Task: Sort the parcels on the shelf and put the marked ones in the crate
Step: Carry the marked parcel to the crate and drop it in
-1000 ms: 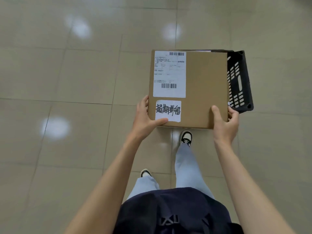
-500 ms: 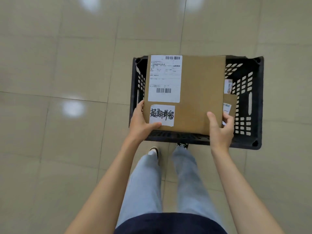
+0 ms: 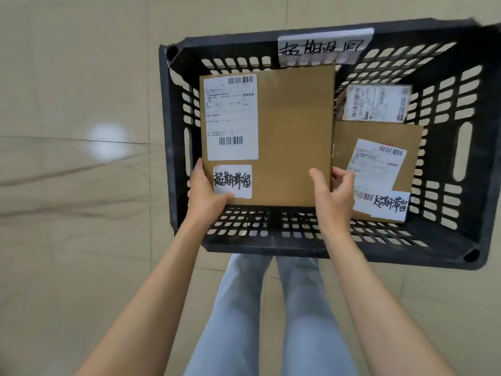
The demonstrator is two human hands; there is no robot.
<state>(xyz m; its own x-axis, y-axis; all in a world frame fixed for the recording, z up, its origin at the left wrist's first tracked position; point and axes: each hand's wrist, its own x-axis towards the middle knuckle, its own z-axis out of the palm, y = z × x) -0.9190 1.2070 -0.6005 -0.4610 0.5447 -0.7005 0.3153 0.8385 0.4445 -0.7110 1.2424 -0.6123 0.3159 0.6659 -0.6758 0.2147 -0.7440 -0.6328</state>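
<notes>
1 black crate, 3 parcels, 2 hands, left hand, right hand, fingers gripping 1 marked parcel

- Parcel in my hands: matt brown cardboard with white paper labels.
- Crate: black perforated plastic, dull, scuffed rim.
- Floor: glossy beige tile, reflecting lamps.
- My trousers: pale blue denim cloth.

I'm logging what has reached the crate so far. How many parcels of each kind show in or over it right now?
Brown cardboard parcels: 2, the large one that the left hand and right hand hold over the black crate, and a smaller one lying inside.
Clear-wrapped parcels with a white label: 1.
Total: 3 parcels.
</notes>
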